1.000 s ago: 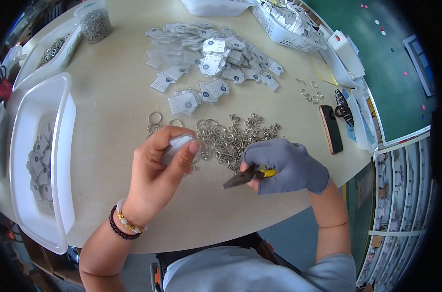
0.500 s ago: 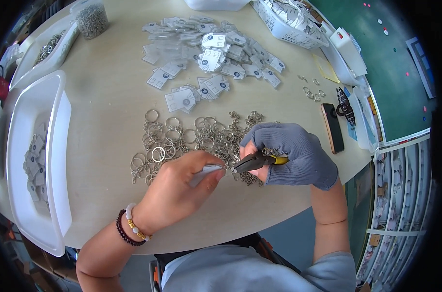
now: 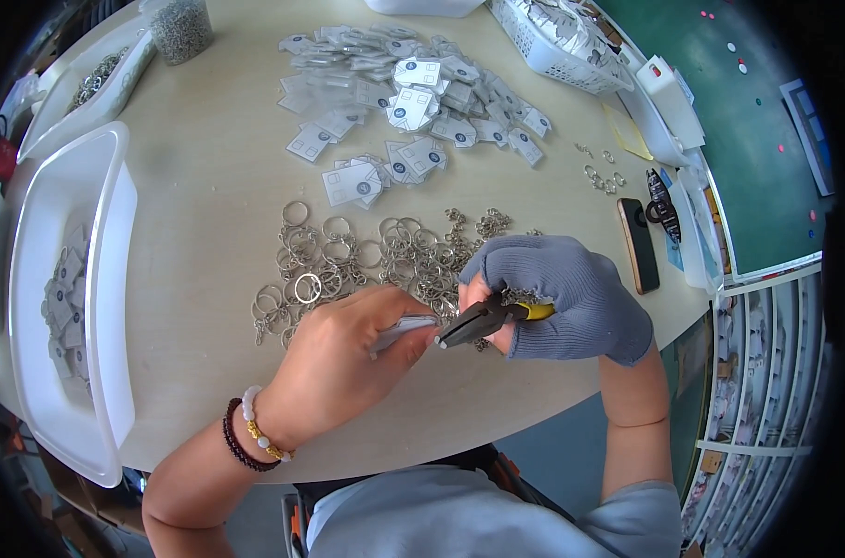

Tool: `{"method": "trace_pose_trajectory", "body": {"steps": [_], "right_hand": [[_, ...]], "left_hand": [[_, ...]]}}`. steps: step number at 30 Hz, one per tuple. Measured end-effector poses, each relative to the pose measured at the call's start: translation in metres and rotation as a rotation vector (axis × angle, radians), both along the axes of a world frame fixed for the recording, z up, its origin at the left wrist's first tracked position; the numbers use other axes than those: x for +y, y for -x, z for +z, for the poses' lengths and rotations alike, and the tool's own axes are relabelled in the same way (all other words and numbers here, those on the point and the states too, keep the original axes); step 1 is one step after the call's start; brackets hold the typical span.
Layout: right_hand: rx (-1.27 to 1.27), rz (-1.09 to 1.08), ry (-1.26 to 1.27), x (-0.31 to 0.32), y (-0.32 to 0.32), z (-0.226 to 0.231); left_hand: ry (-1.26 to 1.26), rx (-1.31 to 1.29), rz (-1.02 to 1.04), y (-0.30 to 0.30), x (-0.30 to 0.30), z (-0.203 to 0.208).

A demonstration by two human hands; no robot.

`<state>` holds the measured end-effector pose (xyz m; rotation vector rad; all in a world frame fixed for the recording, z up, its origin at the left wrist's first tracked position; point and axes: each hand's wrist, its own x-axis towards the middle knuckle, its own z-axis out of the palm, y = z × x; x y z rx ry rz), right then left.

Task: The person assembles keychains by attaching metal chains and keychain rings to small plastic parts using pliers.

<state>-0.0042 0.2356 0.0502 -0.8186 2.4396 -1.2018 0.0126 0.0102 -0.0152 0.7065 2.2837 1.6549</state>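
Left hand (image 3: 334, 358): fingers pinch a clear tag (image 3: 402, 327), just in front of the key ring pile (image 3: 366, 260) | Right hand (image 3: 557, 298), grey glove: fingers grip pliers (image 3: 483, 321), tips touching the tag | Table (image 3: 208, 167): tags beyond pile.

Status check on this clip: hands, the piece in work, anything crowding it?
Left hand pinching a small clear tag. Gloved right hand gripping pliers, tips at the tag's end. Heap of key rings just behind, apart from the tag.
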Motion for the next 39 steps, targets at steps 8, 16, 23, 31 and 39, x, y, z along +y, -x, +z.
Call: {"method": "trace_pose_trajectory", "body": {"steps": [8, 16, 23, 31, 39], "right_hand": [[0.008, 0.015, -0.035, 0.002, -0.001, 0.0], [-0.004, 0.031, -0.033, 0.006, -0.004, 0.0], [-0.38, -0.365, 0.252, 0.004, -0.016, 0.001], [-0.314, -0.241, 0.371, -0.004, -0.033, -0.031], [0.531, -0.231, -0.097, -0.019, -0.036, -0.011]], "left_hand": [[0.006, 0.034, 0.017, -0.001, 0.001, 0.002], [-0.024, 0.118, 0.063, 0.001, 0.0, -0.001], [0.008, 0.456, 0.281, 0.006, -0.004, 0.006], [0.026, 0.862, 0.267, 0.009, -0.013, 0.015], [0.038, 0.964, 0.308, 0.004, -0.015, 0.022]]}}
